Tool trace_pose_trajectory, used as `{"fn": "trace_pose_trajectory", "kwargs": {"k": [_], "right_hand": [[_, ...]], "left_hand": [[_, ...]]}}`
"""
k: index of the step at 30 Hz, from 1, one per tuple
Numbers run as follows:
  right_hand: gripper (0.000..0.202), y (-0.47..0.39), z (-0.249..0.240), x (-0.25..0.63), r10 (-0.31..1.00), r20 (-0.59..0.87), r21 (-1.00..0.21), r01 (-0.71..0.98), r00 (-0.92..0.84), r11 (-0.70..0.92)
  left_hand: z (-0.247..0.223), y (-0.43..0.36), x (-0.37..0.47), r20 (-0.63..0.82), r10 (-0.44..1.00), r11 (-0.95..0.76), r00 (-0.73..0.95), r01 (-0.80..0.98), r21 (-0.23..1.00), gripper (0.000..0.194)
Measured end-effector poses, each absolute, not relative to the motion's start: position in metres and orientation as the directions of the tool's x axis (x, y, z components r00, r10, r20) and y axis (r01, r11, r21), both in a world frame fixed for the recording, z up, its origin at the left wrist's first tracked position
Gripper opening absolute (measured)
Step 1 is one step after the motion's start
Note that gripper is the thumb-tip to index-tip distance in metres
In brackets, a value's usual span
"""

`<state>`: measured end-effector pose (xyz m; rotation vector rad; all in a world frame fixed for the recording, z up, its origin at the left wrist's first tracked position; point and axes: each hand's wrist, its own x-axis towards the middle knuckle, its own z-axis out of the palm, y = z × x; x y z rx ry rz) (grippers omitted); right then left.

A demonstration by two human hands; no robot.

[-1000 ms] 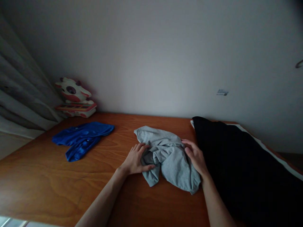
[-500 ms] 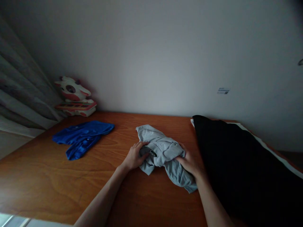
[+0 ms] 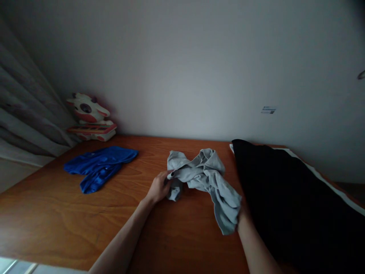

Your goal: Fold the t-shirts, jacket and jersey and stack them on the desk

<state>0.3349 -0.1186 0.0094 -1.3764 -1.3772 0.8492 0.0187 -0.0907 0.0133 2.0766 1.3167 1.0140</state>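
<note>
Grey garment [image 3: 196,177] is sitting bunched just right of centre, lower half of frame, over the wooden tabletop [image 3: 119,217]. Left hand [image 3: 158,188] is pinching its left edge, thumb and fingers closing on fabric. Right hand [image 3: 242,214] is mostly hiding behind the drooping lower-right part; can't tell if it's gripping. Hands are working apart, one per side. Blue garment [image 3: 99,163] is lying left of frame; black cloth [image 3: 285,198] is covering the lower right.

Handling, my read: cloth is looking light, soft, limp, not fragile, not very slippery. Folds are hiding the layers, so I'm favouring opposite outer edges as hold points, avoiding the bunched middle.
</note>
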Motion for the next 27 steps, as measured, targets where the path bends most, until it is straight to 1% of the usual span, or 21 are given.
{"fn": "trace_pose_trajectory", "kwargs": {"k": [2,4,6,8,11,13,15,17,19,21,22,24,27], "right_hand": [[0.051,-0.119,0.011,0.333,0.963,0.182,-0.926,0.364,0.197,0.100],[0.044,-0.120,0.016,0.334,0.934,0.252,-0.885,0.451,0.255,0.116],[0.045,-0.121,0.020,0.335,0.899,0.353,-0.814,0.559,0.259,0.159],[0.046,-0.123,0.022,0.334,0.891,0.387,-0.779,0.601,0.238,0.178],[0.049,-0.123,0.019,0.332,0.919,0.303,-0.847,0.513,0.252,0.139],[0.052,-0.122,0.016,0.331,0.935,0.218,-0.919,0.380,0.278,0.101],[0.055,-0.120,0.015,0.331,0.954,0.113,-0.976,0.209,0.278,0.055],[0.058,-0.118,0.013,0.330,0.969,0.036,-0.998,0.062,0.246,0.021],[0.056,-0.117,0.010,0.328,0.971,0.016,-0.999,-0.028,0.237,0.024],[0.053,-0.117,0.008,0.326,0.969,0.016,-0.995,-0.090,0.247,0.039],[0.051,-0.117,0.008,0.325,0.968,0.014,-0.993,-0.110,0.251,0.043],[0.048,-0.119,0.009,0.324,0.970,0.006,-0.994,-0.103,0.242,0.032],[0.047,-0.123,0.016,0.324,0.974,-0.010,-0.999,-0.054,0.225,0.002]], "left_hand": [[0.016,-0.089,0.016,0.305,0.941,-0.337,0.149,0.521,0.784,0.036],[0.021,-0.089,0.014,0.316,0.948,-0.289,0.019,0.457,0.841,0.040],[0.027,-0.090,0.013,0.348,0.933,-0.293,-0.085,0.380,0.877,0.042],[0.030,-0.091,0.013,0.361,0.924,-0.305,-0.126,0.327,0.894,0.044],[0.029,-0.090,0.012,0.315,0.939,-0.263,-0.134,0.308,0.914,0.047],[0.025,-0.088,0.009,0.267,0.955,-0.217,-0.133,0.302,0.928,0.052],[0.020,-0.086,0.005,0.264,0.961,-0.229,-0.086,0.291,0.929,0.058],[0.015,-0.086,0.001,0.333,0.941,-0.335,0.063,0.322,0.885,0.065],[0.012,-0.088,-0.001,0.403,0.870,-0.490,0.284,0.408,0.770,0.076],[0.012,-0.090,0.001,0.408,0.786,-0.611,0.464,0.487,0.624,0.084],[0.013,-0.091,0.002,0.407,0.760,-0.644,0.506,0.510,0.570,0.082],[0.016,-0.091,0.005,0.415,0.748,-0.662,0.518,0.531,0.529,0.068],[0.019,-0.090,0.007,0.398,0.794,-0.607,0.460,0.555,0.569,0.034]]}}
